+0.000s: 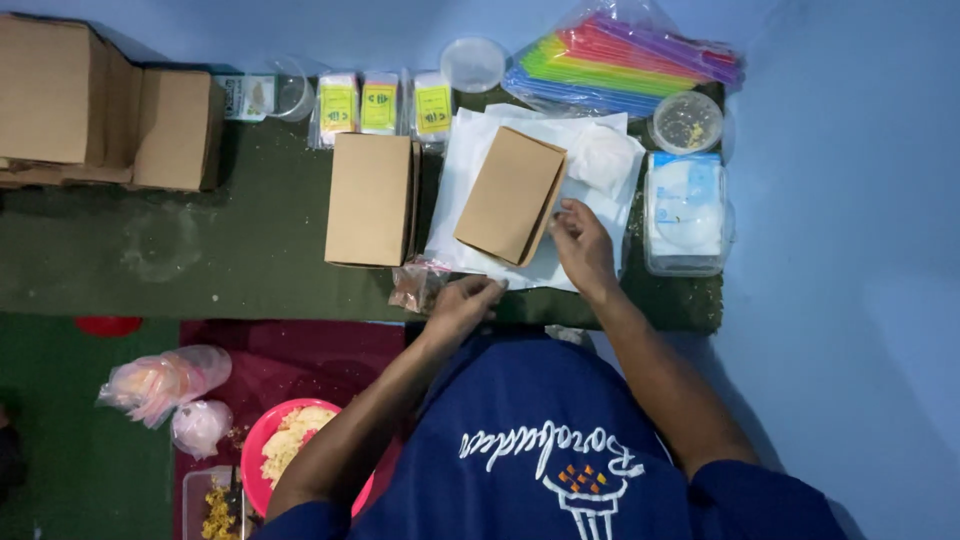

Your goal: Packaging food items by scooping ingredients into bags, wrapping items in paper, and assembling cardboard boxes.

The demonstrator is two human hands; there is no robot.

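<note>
My left hand (462,303) rests at the near edge of the dark green table (230,250), fingers curled on a small clear plastic packet (418,284) with brownish contents. My right hand (583,245) lies on a stack of white paper sheets (470,170), its fingertips at the right edge of a flat brown paper bag (510,195) that sits tilted on the sheets. Whether the right fingers pinch the bag or only touch it is unclear. A second stack of brown paper bags (370,198) lies just left of the sheets.
Cardboard boxes (100,105) stand at far left. Along the back are yellow-labelled sachets (378,103), a clear lid (473,63), bagged coloured straws (625,55), a round tub (686,121) and a clear container (686,212). Below left sit a pink bowl of food (285,445) and bagged items (165,380).
</note>
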